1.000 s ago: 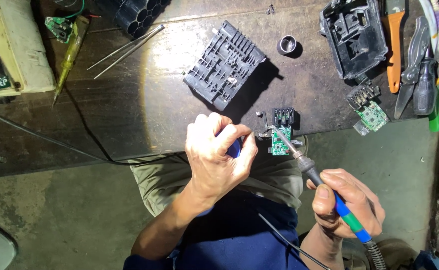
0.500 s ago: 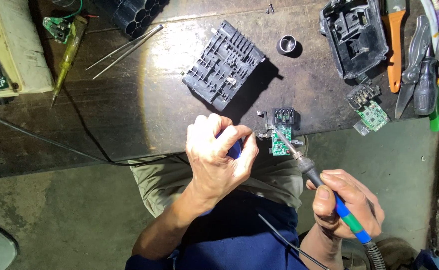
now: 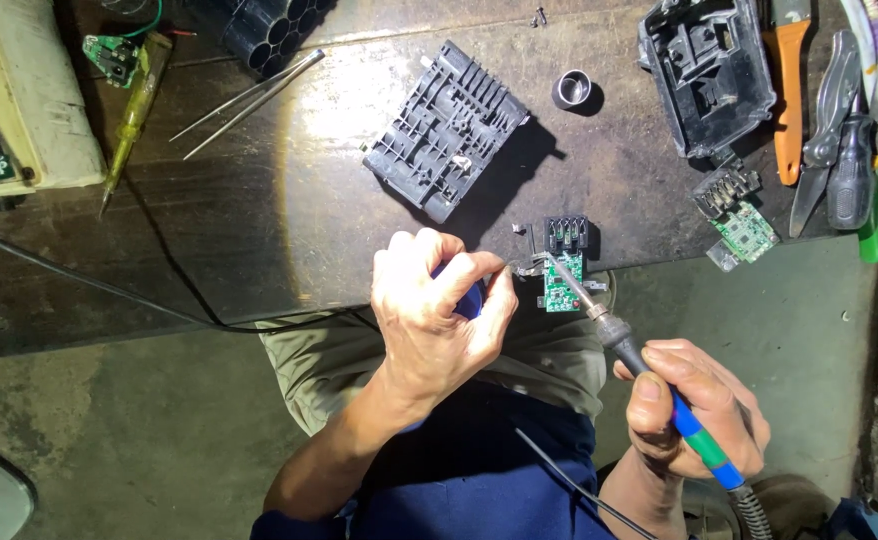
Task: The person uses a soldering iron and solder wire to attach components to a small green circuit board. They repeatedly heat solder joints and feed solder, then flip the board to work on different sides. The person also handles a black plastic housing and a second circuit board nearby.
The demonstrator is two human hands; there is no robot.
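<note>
A small green circuit board (image 3: 562,281) with a black connector block lies at the near edge of the dark wooden bench (image 3: 259,220). My right hand (image 3: 694,410) grips a soldering iron (image 3: 649,375) with a blue and green handle, its tip resting on the board. My left hand (image 3: 439,315) is closed around a blue-handled tool, fingertips pinched beside the board's left edge where a thin metal strip sticks out.
A black ribbed plastic frame (image 3: 446,130) lies behind the board. An open black housing (image 3: 709,75), a second green circuit board (image 3: 741,222), pliers and screwdrivers (image 3: 844,130) sit at the right. Tweezers (image 3: 249,100), a yellow screwdriver (image 3: 131,115) and a small metal ring (image 3: 572,90) lie farther back.
</note>
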